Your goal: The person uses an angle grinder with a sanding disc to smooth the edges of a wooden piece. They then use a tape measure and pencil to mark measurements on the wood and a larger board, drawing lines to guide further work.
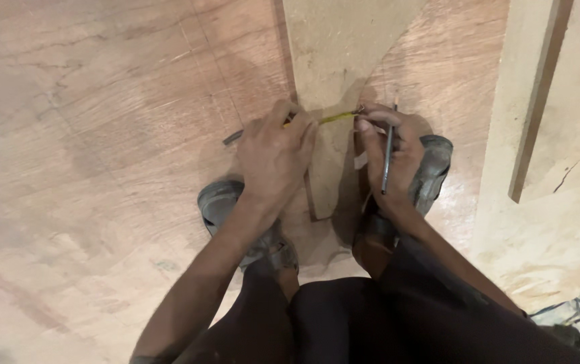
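While the person squats on the boards, each line below reads off the head view.
Step in hand: judged as measuring, a yellow steel tape-measure blade (337, 117) is stretched flat across the narrow tapering pale fibreboard offcut (330, 81).
Left hand (275, 152): curled shut, pressing the tape down at the offcut's left edge.
Right hand (389, 145): fingertips pinch the tape's end hook at the right edge; a thin dark pencil (387, 156) is tucked along the fingers.
Offcut: lies on the large reddish plywood sheet (101, 135), between two worn grey shoes (222, 202).
Next move calls for: holding the tape taut, freeing the pencil tip to mark.
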